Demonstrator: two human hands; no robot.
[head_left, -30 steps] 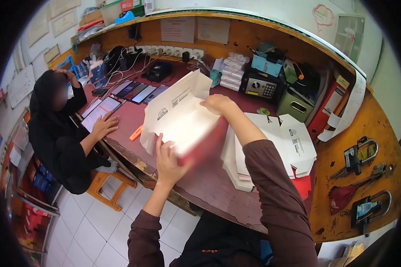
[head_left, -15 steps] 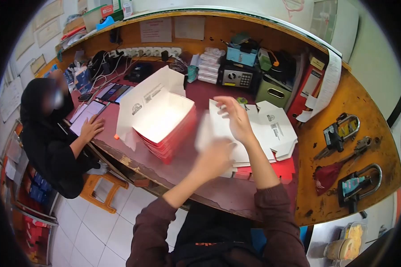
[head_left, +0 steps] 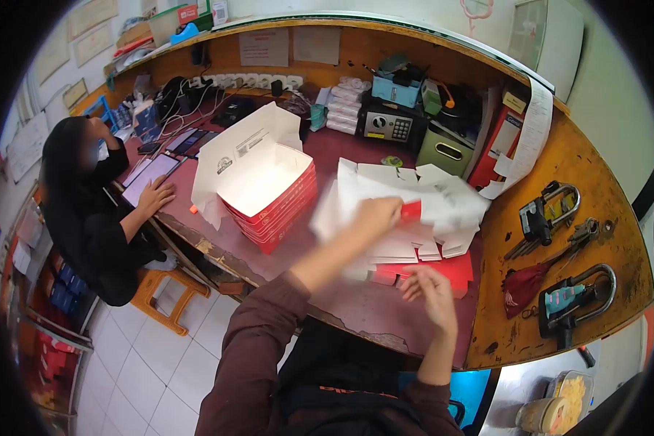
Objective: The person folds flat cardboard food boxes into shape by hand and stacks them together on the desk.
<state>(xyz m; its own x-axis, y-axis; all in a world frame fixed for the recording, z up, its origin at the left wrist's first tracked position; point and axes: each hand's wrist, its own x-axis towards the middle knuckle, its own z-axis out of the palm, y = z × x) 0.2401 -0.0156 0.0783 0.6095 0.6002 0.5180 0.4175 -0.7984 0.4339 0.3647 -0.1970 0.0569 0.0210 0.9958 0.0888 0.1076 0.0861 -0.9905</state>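
Currently the left hand [head_left: 376, 221] pinches a blurred white-and-red carton blank [head_left: 452, 206] atop the pile of flat blanks [head_left: 398, 253] — the right hand [head_left: 437, 296], its grip loosely parted, hovers just beside their red flaps [head_left: 454, 275]. Leftward, nested open boxes [head_left: 289, 207] stand on the maroon surface [head_left: 349, 314]; behind the pile sits a combination safe [head_left: 389, 128].

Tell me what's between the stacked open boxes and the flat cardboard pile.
In the head view, a strip of maroon tabletop shows between the boxes and the pile; lower down, the left forearm crosses over.
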